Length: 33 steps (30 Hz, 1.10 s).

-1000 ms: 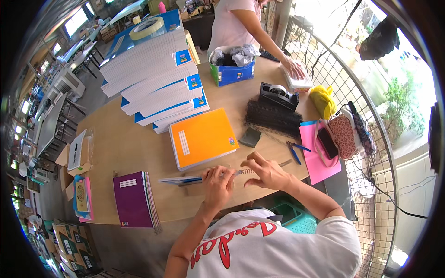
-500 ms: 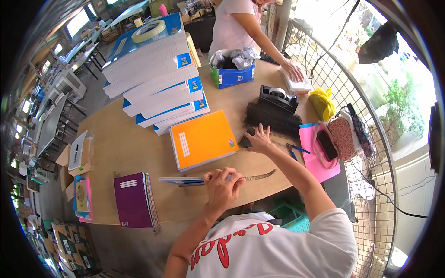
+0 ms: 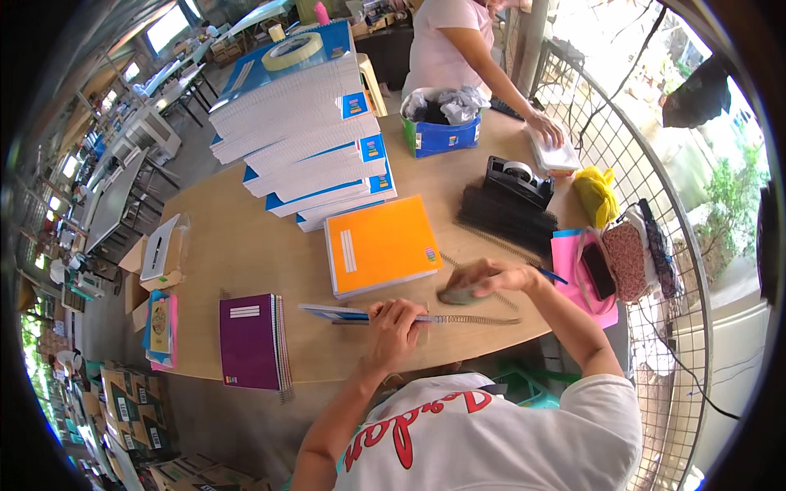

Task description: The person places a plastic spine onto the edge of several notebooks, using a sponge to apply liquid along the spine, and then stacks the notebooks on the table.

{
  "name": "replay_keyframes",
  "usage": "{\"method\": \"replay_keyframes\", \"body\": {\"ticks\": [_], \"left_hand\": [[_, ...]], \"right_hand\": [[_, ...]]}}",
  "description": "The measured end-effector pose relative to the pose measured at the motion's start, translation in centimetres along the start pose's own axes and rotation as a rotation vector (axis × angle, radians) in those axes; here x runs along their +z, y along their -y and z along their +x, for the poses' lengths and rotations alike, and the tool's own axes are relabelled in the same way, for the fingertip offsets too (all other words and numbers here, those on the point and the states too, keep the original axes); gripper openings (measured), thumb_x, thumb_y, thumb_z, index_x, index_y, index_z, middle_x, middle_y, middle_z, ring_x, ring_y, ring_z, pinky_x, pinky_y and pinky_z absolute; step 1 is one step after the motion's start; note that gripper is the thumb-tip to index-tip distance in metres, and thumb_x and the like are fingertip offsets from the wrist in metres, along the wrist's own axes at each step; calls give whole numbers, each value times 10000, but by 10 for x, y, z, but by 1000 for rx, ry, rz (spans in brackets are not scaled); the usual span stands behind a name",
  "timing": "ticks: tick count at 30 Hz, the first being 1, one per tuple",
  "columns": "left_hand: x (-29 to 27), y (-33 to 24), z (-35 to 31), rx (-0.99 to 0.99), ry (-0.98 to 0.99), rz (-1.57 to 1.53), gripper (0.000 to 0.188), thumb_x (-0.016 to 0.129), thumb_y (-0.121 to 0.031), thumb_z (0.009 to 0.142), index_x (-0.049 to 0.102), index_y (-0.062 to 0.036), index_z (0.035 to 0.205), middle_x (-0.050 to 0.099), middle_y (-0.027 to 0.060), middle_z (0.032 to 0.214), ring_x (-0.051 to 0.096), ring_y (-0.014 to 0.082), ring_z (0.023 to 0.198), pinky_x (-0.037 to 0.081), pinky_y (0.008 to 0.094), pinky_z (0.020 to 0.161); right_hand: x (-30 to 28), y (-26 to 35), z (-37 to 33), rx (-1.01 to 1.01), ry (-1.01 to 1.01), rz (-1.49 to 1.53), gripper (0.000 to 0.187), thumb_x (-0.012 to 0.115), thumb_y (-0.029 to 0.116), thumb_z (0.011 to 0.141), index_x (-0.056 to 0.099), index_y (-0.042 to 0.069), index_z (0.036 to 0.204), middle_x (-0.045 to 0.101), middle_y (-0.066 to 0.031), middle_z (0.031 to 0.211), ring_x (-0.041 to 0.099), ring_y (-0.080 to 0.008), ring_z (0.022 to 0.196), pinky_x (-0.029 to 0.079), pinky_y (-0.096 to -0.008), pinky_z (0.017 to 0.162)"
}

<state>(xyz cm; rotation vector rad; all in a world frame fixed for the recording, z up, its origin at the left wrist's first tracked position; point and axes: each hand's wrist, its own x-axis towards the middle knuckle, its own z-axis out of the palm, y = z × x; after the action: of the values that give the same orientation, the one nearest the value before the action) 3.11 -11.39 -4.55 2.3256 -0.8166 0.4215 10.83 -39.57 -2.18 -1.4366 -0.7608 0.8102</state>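
Note:
My left hand [image 3: 395, 329] is closed on a blue notebook [image 3: 334, 313] standing on its edge at the table's front. From its right end a thin spiral wire coil [image 3: 483, 320] sticks out to the right. My right hand [image 3: 501, 277] is curled over a dark grey, rounded block [image 3: 457, 295] just above and behind the coil; what the block is made of I cannot make out. Behind my hands lies a small stack topped by an orange notebook [image 3: 383, 245]. A few purple spiral notebooks [image 3: 250, 340] lie to the left.
Tall stacks of blue-covered notebooks [image 3: 286, 123] rise at the back. Black coils [image 3: 508, 219] lie before a tape dispenser [image 3: 524, 184]. Blue-handled pliers [image 3: 550, 275], a pink sheet [image 3: 566, 254] and a phone [image 3: 599, 272] are at the right. Across the table, a person's hand [image 3: 547, 129] touches a plastic box [image 3: 557, 155].
My right hand has picked up the dark grey block and brought it nearer to the coil. The left hand keeps its grip on the notebook. The whole view has shifted a little.

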Motion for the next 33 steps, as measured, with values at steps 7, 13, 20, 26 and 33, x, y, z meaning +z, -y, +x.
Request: {"method": "replay_keyframes", "body": {"ticks": [7, 13, 20, 26, 33], "left_hand": [[1, 2, -2, -44, -30, -51, 551, 820, -208, 771, 518, -120, 1224, 628, -4, 911, 612, 181, 868, 355, 391, 814], [2, 1, -7, -35, -53, -29, 695, 825, -251, 776, 460, -100, 1347, 605, 75, 1148, 599, 233, 1034, 376, 409, 860], [4, 6, -3, 16, -81, -62, 814, 845, -217, 756, 394, -51, 1413, 408, 211, 1397, 446, 394, 1284, 434, 510, 1032], [-3, 5, -7, -21, -173, -193, 761, 857, -260, 742, 466, -69, 1366, 424, 195, 1388, 458, 382, 1267, 427, 514, 1028], [-27, 34, -26, -133, -167, 378, 413, 756, -536, 780, 612, -181, 933, 595, -6, 936, 550, 227, 996, 267, 483, 1005]], "right_hand": [[6, 2, 19, 14, -3, -424, 466, 667, 444, 870, 734, 113, 1191, 675, -205, 1160, 587, -324, 1091, 455, -411, 949], [3, -4, 26, -32, 152, -255, 548, 676, 473, 842, 735, 16, 1139, 685, -189, 1149, 600, -311, 1088, 477, -386, 901], [7, -6, 45, -9, 21, -617, 433, 718, 415, 837, 757, 94, 1127, 722, -172, 1052, 624, -305, 971, 489, -404, 880], [15, 7, 50, -10, 39, -398, 488, 717, 448, 840, 741, 83, 1164, 685, -207, 1133, 627, -307, 985, 479, -394, 885], [10, 9, 68, 53, -51, -836, 487, 724, 442, 830, 751, 56, 1126, 678, -223, 1120, 618, -335, 1051, 473, -433, 927]]}}
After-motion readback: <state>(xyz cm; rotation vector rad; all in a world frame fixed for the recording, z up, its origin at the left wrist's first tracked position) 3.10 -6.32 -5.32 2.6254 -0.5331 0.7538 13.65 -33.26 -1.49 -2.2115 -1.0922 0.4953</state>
